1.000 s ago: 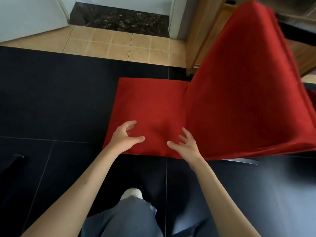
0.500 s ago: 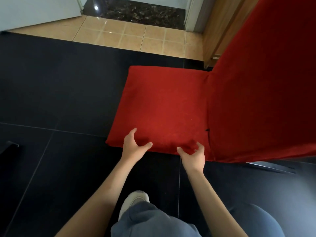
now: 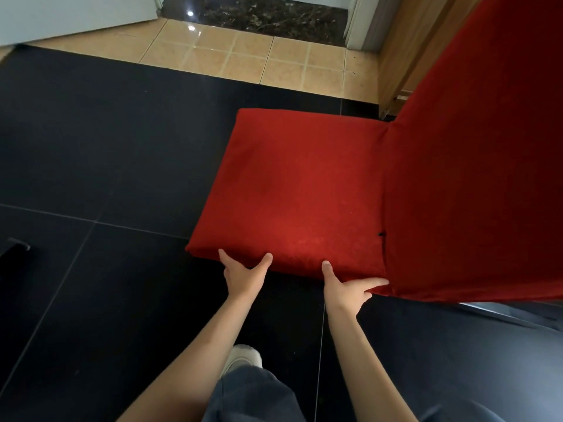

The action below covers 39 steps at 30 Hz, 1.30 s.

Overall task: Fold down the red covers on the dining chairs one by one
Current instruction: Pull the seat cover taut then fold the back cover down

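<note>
Nearest to you, at the bottom of the view, your grey trouser leg (image 3: 253, 397) and the toe of a white shoe (image 3: 242, 357) stand on the black floor tiles (image 3: 91, 166), and both your bare forearms reach forward from there. Your left hand (image 3: 243, 277) sits at the near edge of the chair seat, close to its left corner: the thumb lies on top of the fabric, spread wide from the forefinger, and the other fingers go under the edge where you cannot see them, so the hand is gripping the red cover (image 3: 295, 193) at its rim. Your right hand (image 3: 347, 289) holds the same near edge further right, just where seat meets backrest: its thumb points up onto the seat fabric and one finger stretches right along the hem, with the remaining fingers hidden beneath. The two hands are apart, with a stretch of the cover's edge between them. The cover lies smooth and flat over the seat and runs up over the chair's backrest (image 3: 475, 178), which rises at the right side of the view and fills the upper right corner. At the left edge a small dark object (image 3: 15, 246) pokes into view; what it is cannot be told. Beyond the chair the black tiles give way to beige floor tiles (image 3: 243, 53), then a dark marble threshold (image 3: 268, 10), with a wooden panel (image 3: 408, 47) behind the backrest.
</note>
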Available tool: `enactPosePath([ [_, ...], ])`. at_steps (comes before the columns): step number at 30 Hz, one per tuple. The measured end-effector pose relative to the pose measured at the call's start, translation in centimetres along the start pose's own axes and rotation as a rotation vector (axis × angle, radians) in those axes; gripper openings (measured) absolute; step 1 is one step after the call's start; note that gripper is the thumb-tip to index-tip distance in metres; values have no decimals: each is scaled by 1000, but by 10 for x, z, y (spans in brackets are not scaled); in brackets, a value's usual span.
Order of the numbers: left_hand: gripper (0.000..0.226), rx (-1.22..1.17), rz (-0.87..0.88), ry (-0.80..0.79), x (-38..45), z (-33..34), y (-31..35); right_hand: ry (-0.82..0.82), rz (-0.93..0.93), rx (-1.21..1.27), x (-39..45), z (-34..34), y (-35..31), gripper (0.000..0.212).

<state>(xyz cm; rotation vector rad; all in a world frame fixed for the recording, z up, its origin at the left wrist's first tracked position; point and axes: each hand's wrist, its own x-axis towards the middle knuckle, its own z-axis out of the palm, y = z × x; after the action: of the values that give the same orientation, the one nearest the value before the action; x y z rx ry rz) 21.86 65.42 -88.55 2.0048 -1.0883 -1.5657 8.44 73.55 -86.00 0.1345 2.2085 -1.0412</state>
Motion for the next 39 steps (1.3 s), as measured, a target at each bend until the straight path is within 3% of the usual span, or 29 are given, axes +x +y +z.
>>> enactPosePath([
  [6,124,-129,-87,123,12,24,-2,94,23,162,8,16,-4,132],
  [18,130,-305,-64,138,25,35,-2,207,68,447,24,32,-1,145],
  [25,132,-324,3,165,29,38,-14,237,67,485,26,41,1,144],
  [39,134,-490,-29,172,34,44,-7,273,98,577,29,52,3,143],
])
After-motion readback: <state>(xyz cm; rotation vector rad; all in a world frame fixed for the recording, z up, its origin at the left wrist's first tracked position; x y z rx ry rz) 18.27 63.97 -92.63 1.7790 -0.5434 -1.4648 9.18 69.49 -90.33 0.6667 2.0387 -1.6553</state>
